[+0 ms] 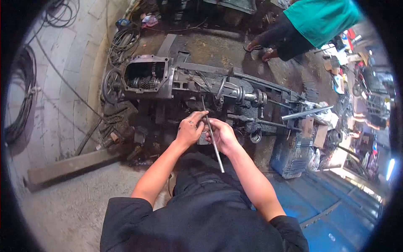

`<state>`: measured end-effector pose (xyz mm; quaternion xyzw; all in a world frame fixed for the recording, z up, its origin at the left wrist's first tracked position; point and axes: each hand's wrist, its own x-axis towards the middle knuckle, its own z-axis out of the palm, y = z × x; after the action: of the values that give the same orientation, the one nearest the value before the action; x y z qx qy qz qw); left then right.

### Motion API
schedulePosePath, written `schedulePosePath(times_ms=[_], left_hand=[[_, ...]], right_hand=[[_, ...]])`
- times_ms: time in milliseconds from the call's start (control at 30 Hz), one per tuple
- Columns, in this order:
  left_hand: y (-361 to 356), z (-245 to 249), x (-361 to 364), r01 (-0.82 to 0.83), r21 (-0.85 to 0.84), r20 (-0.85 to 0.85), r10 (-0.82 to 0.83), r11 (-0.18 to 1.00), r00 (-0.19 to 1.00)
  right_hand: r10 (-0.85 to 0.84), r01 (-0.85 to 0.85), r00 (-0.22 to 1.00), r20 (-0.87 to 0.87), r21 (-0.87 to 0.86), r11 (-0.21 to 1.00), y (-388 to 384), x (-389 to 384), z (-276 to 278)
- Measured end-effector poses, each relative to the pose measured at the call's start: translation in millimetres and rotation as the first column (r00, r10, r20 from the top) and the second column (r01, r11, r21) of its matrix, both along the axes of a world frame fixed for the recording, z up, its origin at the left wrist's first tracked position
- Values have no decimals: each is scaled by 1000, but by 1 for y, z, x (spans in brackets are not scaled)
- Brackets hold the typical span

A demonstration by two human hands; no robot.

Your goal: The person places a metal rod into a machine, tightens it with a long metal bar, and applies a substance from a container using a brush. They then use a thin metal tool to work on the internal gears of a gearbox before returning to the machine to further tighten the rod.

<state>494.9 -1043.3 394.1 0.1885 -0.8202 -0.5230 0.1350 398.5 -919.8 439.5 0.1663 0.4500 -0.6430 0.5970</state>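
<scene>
A thin metal rod (pixel 216 153) slants in front of my body, its near end bright and its far end up against the lathe (pixel 180 80). My left hand (pixel 192 129) is closed at the rod's upper part, fingertips pressed to it. Just below, my right hand (pixel 223 135) pinches the same rod between thumb and fingers, with the other fingers curled and partly hidden behind it. Beyond both hands, the lathe's open gearbox (pixel 145 77) shows its gears, and a shiny spindle part (pixel 247 95) lies along the bed.
Left of the machine a handwheel (pixel 112 86) stands near coiled cables (pixel 124 44). A long beam (pixel 75 166) lies on the floor at left. A blue cabinet (pixel 291 155) is at right, with a metal bar (pixel 306 112) above it. Another person (pixel 319 25) stands behind the lathe.
</scene>
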Motion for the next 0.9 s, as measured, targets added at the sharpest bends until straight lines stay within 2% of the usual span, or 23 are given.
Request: schedulePosePath(times_ms=[67,133,167,200,267,300,333,400,433,467,533,600,667,733,767,800,867,900], left_hand=[[12,4,0,-65,-49,-16,65,997,998],[26,7,-1,-149,-104,-13,148,983,989],[36,6,0,-201,-87,12,202,976,979],[46,0,0,-212,-210,-19,213,954,977],[71,-7,2,-214,-368,75,258,905,963],[89,-13,1,-246,-367,159,320,897,934],[108,-10,-5,-308,-264,246,372,914,895],[151,-23,-10,-240,-440,293,392,865,872],[175,-45,-12,-378,-443,222,508,813,832],[196,-64,-12,-527,-282,299,595,802,746],[229,-117,-3,-747,-220,224,778,628,588],[255,-181,13,-858,-250,303,878,449,371],[272,-221,20,-911,-206,459,857,358,233],[276,-253,27,-935,-45,566,780,353,267],[274,-253,28,-936,109,634,702,335,325],[274,-253,26,-934,117,632,700,338,333],[268,-241,22,-904,120,691,620,411,373],[266,-230,20,-905,117,742,570,410,354]], right_hand=[[-39,39,999,13,-14,999,14,-7,-11],[32,-31,999,16,-58,998,43,-22,-21],[85,-87,995,-52,-38,995,59,-31,-24],[143,-146,982,-121,-16,989,77,-41,-27],[230,-236,963,-141,-27,971,119,-68,-45],[249,-249,951,-183,21,968,141,-83,-54],[272,-263,936,-224,69,962,163,-99,-61],[309,-297,918,-246,88,951,198,-132,-66],[338,-333,898,-281,67,941,210,-146,-68],[347,-352,881,-321,45,935,223,-159,-70],[333,-348,878,-345,18,937,244,-177,-66],[346,-345,852,-394,76,936,262,-191,-60],[300,-229,800,-519,198,953,287,-204,-64],[241,-116,692,-680,224,968,316,-218,-67],[223,-31,612,-759,258,966,330,-228,-70],[180,31,528,-830,231,972,344,-238,-77],[299,146,166,-940,324,935,365,-263,-84],[278,219,154,-948,307,926,372,-270,-89]])
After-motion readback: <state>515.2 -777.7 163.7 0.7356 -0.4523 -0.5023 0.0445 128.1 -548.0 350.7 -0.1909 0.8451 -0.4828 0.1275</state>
